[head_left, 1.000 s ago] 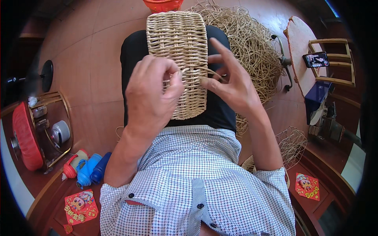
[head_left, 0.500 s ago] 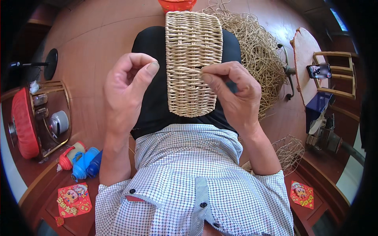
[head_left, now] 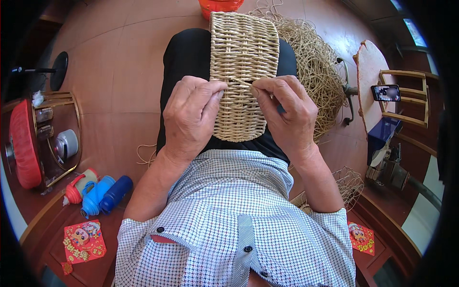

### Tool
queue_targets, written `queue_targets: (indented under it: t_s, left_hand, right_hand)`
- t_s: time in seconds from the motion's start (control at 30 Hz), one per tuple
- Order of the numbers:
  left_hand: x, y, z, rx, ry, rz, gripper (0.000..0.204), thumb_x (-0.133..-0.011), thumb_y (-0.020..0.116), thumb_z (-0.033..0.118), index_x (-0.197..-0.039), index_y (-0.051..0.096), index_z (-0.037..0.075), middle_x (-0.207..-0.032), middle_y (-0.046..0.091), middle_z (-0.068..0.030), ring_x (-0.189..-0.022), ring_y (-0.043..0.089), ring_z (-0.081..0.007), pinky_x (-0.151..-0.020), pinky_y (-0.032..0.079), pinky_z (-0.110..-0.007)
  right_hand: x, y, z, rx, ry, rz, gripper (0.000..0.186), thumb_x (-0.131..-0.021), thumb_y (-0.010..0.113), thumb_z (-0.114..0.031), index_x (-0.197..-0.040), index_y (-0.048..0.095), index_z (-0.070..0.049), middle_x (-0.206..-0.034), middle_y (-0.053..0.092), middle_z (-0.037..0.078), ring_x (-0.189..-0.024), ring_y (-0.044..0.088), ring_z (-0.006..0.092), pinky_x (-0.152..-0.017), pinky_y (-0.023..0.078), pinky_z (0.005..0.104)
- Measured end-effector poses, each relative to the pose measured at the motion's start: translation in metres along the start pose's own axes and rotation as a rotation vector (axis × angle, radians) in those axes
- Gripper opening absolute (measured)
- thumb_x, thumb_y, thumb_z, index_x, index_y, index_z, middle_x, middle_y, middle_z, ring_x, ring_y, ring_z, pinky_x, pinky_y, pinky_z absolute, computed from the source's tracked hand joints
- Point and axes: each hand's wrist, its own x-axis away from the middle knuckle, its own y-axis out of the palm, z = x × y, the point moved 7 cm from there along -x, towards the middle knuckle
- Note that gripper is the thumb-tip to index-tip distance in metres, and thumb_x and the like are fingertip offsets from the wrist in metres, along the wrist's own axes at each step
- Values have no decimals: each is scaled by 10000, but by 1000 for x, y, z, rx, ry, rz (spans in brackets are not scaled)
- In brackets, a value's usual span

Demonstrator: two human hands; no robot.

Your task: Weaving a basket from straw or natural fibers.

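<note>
The floor [head_left: 114, 86] is reddish brown, with thin lines across it and a soft shine. On the right is a table [head_left: 373, 81] with a pale top and a bumpy edge. A wooden chair [head_left: 423, 75] is just beside it. On the left is a low wooden stand [head_left: 53, 97] with a puffy red part. Bits of white wall [head_left: 420, 225] show at both sides. Bluish light [head_left: 415, 32] glows far right.

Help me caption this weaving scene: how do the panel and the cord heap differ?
The panel is woven in close rows; the heap is a loose tangle. The panel lies on the lap, the heap on the floor. The panel looks paler, the heap browner. Both show slender strands.
</note>
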Motion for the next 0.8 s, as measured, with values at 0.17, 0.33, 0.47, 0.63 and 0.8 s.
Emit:
queue_targets:
  t_s: [0.17,0.33,0.47,0.63,0.8]
  left_hand:
    - [3,2,3,-33,-53,10,253,-899,763,-22,-1128,774,83,-920,672,-73,-850,682,-218,-747,556,-335]
    - [4,3,6,-99,65,-13,285,-881,771,-23,-1143,761,91,-902,661,-78,-831,661,-243,-731,545,-364]
    - [3,2,8,-106,88,-23,270,-881,767,-27,-1125,763,88,-903,661,-80,-832,658,-247,-727,543,-364]
    - [4,2,6,-81,52,-27,248,-891,765,-25,-1111,768,90,-904,664,-74,-835,665,-237,-724,548,-354]
    - [4,2,2,-17,12,-30,236,-904,764,-25,-1112,776,86,-906,666,-68,-837,673,-212,-717,545,-329]
  right_hand:
    - [1,1,0,-4,-14,-16,132,-893,815,-100,-1015,768,-86,-926,715,48,-774,674,211,-700,530,349]
    - [3,2,0,20,-9,-43,136,-889,814,-96,-1017,768,-90,-923,702,48,-780,672,211,-697,521,354]
    - [-2,-1,-2,48,-45,-44,126,-893,808,-97,-1009,761,-88,-925,693,47,-785,669,209,-708,520,358]
    - [-5,0,-13,169,-142,-105,142,-884,780,-57,-1008,716,-75,-923,640,45,-818,650,215,-769,506,369]
    - [-9,2,-19,257,-195,-221,237,-830,737,1,-1049,683,-69,-979,611,60,-897,649,228,-821,494,383]
